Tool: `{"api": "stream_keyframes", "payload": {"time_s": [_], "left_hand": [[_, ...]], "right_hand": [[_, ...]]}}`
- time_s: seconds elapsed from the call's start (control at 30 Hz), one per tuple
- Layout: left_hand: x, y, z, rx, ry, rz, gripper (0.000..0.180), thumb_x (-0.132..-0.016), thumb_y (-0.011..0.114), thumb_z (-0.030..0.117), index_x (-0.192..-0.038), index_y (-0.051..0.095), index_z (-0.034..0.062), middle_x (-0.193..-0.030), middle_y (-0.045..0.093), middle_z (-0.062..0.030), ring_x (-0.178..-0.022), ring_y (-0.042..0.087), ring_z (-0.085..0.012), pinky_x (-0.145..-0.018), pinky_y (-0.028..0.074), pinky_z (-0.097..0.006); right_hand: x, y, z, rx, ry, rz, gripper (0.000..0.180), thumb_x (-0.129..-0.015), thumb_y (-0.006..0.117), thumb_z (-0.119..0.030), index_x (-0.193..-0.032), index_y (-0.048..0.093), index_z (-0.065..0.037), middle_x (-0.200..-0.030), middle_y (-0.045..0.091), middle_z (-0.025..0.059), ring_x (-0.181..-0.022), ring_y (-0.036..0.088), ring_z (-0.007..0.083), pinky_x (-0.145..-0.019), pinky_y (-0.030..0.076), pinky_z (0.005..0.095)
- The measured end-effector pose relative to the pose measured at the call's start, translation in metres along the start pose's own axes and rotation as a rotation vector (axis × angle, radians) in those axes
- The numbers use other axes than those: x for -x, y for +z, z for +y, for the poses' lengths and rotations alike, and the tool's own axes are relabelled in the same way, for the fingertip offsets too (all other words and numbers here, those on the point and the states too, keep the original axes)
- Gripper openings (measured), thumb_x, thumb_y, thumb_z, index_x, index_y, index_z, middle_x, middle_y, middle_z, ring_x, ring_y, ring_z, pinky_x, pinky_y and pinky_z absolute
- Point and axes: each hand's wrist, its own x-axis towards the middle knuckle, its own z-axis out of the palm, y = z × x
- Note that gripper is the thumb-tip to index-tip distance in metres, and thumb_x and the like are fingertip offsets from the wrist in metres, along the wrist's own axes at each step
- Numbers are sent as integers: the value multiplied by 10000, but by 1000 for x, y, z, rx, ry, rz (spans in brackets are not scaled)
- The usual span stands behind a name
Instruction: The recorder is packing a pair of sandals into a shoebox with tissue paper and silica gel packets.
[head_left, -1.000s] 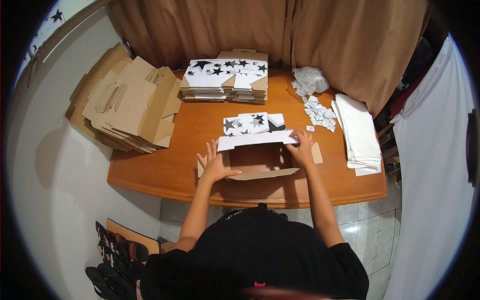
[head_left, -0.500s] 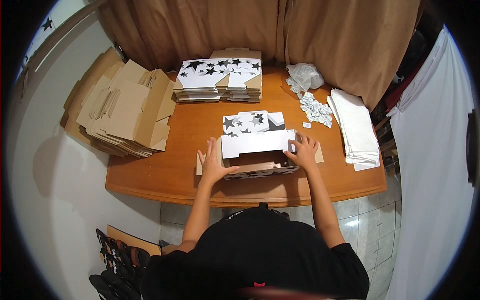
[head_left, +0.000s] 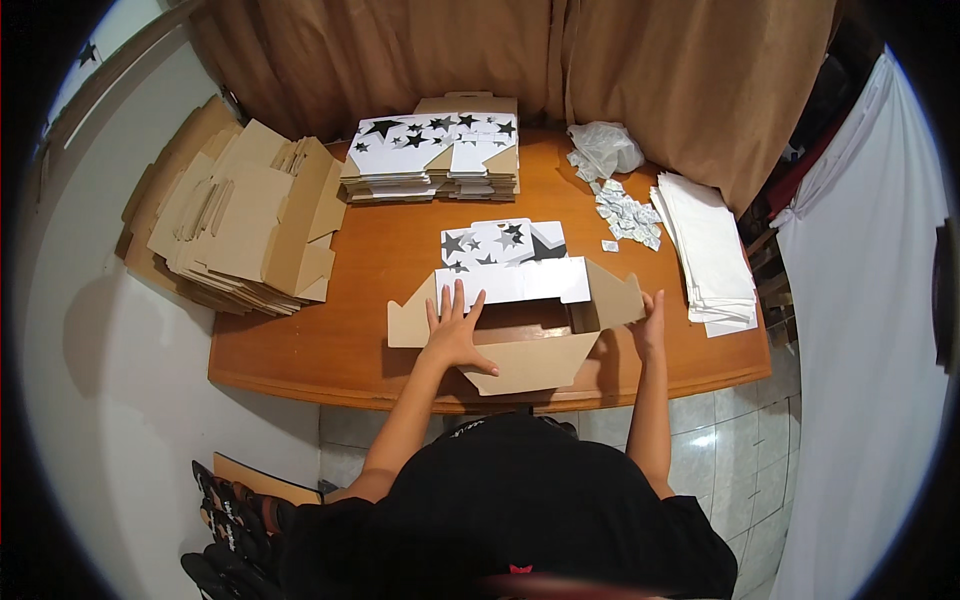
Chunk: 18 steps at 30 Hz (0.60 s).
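A part-folded cardboard box (head_left: 520, 330), brown inside and white with black stars outside, lies on the wooden table (head_left: 380, 250) in front of me. My left hand (head_left: 455, 325) lies flat with spread fingers on the box's left side, over the white flap. My right hand (head_left: 650, 320) presses against the raised brown flap at the box's right end. A brown flap hangs toward the table's near edge.
A stack of flat star-printed boxes (head_left: 435, 155) sits at the back of the table. Flat brown cardboard (head_left: 240, 215) piles at the left edge. A white paper stack (head_left: 710, 250), small printed slips (head_left: 625, 215) and a crumpled plastic bag (head_left: 605, 148) lie at the right. Brown curtains hang behind.
The box's flaps have spread open. My right hand has slid out from the box's top to the right end flap; my left hand has shifted onto the white flap.
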Motion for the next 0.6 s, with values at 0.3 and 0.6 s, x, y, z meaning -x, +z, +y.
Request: {"api": "stream_keyframes", "payload": {"time_s": [0.3,0.6], "left_hand": [[-10,15,0,121,106,-20,1102,-250,834,467,-1261,500,180,-1480,-94,-181,-1317,-167,-456,-1010,-59,-626],[-12,12,4,38,44,59,1225,-248,835,499,-1329,410,108,-1438,-146,-273,-1303,-181,-478,-1009,-38,-628]], "right_hand": [[1,84,-2,523,-435,-181,488,-646,762,-174,-1074,555,-64,-1202,421,163,-1146,421,283,-914,389,380],[20,121,-1,1124,-570,-16,783,-590,797,-187,-1233,373,-45,-1232,384,259,-1034,495,422,-836,449,450]]}}
